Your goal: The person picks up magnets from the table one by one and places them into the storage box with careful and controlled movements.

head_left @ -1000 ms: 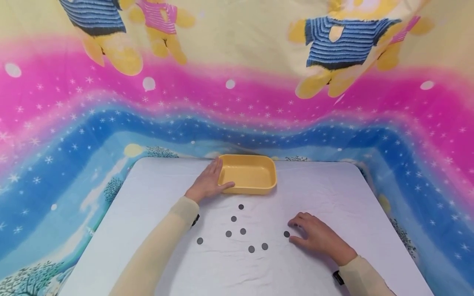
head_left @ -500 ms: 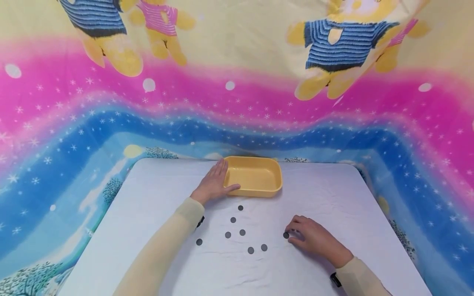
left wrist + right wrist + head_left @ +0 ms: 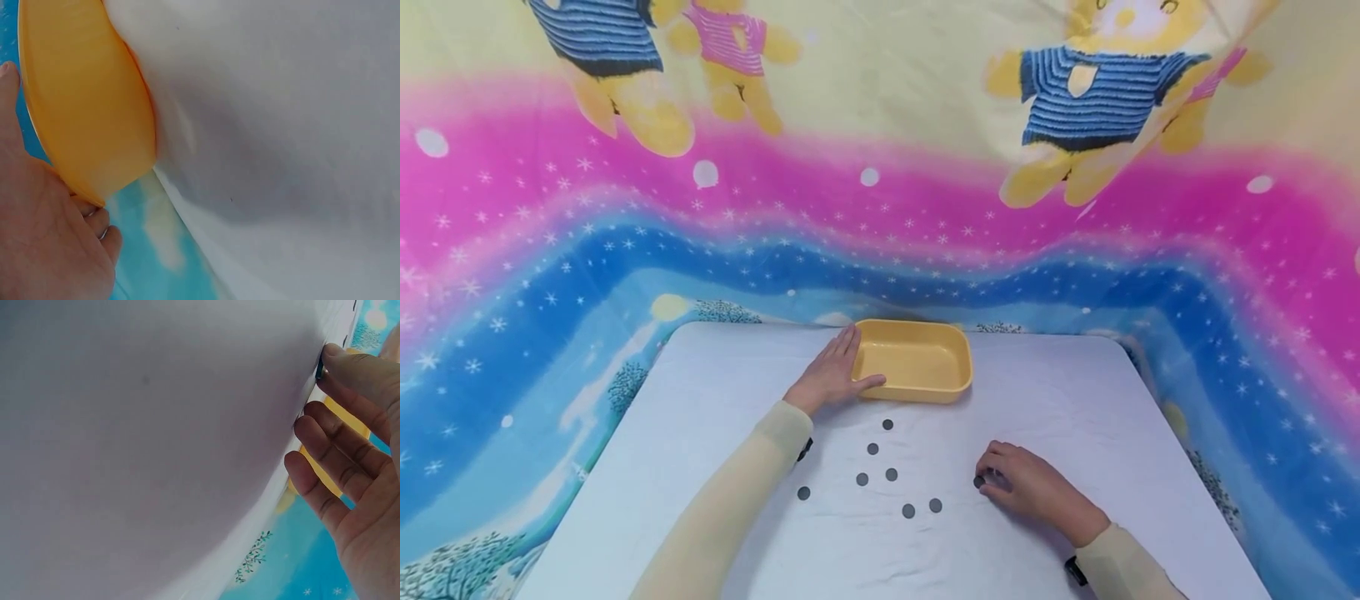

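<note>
A yellow rectangular plastic tray (image 3: 913, 395) stands at the far edge of the table. My left hand (image 3: 829, 372) lies against its left end in the head view, fingers straight along the side and thumb at the front rim. The same yellow tray (image 3: 94, 106) fills the upper left of the left wrist view. To the right, my right hand (image 3: 1037, 485) pinches a small dark round disc (image 3: 978, 482) between thumb and forefinger, at the tabletop. In the right wrist view, the disc (image 3: 320, 367) shows edge-on between the fingertips; the other fingers are spread.
Several similar dark discs lie scattered on the white-covered table (image 3: 1000, 558), among them a far disc (image 3: 888, 425), a left disc (image 3: 804, 493) and a near disc (image 3: 908, 511). A printed cloth (image 3: 880, 225) with bears and snowflakes hangs around the table's back and sides.
My right thumb and forefinger have closed from a spread pose onto the disc. The tray and my left hand shifted slightly right in the first half second, then stayed nearly still.
</note>
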The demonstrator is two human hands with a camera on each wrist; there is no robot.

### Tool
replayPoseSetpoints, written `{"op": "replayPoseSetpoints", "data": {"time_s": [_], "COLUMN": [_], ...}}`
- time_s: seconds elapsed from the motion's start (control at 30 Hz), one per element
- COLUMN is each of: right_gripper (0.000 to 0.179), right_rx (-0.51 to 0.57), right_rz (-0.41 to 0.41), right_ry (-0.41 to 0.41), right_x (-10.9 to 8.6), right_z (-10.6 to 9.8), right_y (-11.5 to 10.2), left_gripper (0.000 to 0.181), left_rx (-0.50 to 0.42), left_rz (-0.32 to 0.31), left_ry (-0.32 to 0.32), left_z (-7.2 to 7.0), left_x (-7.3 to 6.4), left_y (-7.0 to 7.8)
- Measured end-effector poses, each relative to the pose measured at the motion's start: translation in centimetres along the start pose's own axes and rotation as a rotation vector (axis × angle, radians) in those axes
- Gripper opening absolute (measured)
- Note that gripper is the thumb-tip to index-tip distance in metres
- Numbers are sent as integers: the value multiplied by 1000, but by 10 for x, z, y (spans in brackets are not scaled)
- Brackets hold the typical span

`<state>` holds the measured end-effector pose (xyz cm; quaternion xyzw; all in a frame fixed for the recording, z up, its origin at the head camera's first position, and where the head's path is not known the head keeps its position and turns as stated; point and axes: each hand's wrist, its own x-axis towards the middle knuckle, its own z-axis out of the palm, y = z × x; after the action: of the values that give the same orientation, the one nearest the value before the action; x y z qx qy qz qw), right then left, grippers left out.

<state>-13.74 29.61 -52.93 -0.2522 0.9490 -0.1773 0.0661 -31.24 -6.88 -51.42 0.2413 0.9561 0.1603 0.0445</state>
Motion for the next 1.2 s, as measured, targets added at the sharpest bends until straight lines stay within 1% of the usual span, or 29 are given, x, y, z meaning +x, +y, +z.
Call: {"op": "replayPoseSetpoints", "data": {"time_s": [0.13,0.2,0.37,0.5,0.63,0.77,0.87,1.0,1.07,1.2], "right_gripper": [17,19,20,18,15,15,13,15,17,18], "right_rx": [-5,10,104,165,221,281,312,312,314,323], "right_rz": [44,60,92,84,53,14,-45,-120,-141,-144], "right_ry": [-18,-30,-79,-99,-87,-25,52,170,227,316], "right_x": [2,4,7,12,19,27,36,52,60,79], "right_z": [1,1,-2,-3,-3,-7,-10,-13,-16,-24], "right_y": [-2,-3,-6,-7,-7,-8,-8,-5,-4,-4], "left_gripper": [117,117,118,118,119,118,118,118,118,118], "left_rx": [-8,-7,-7,-13,-16,-13,-12,-13,-11,2], "left_rz": [12,14,14,6,0,-4,-12,-14,-12,-12], "left_ry": [14,19,17,13,14,6,1,11,16,11], "left_z": [2,3,5,5,5,6,6,4,4,3], "left_x": [0,0,-1,-2,-2,-2,-2,-2,-2,-2], "left_y": [-4,-5,-5,-4,-5,-4,-2,-1,0,0]}}
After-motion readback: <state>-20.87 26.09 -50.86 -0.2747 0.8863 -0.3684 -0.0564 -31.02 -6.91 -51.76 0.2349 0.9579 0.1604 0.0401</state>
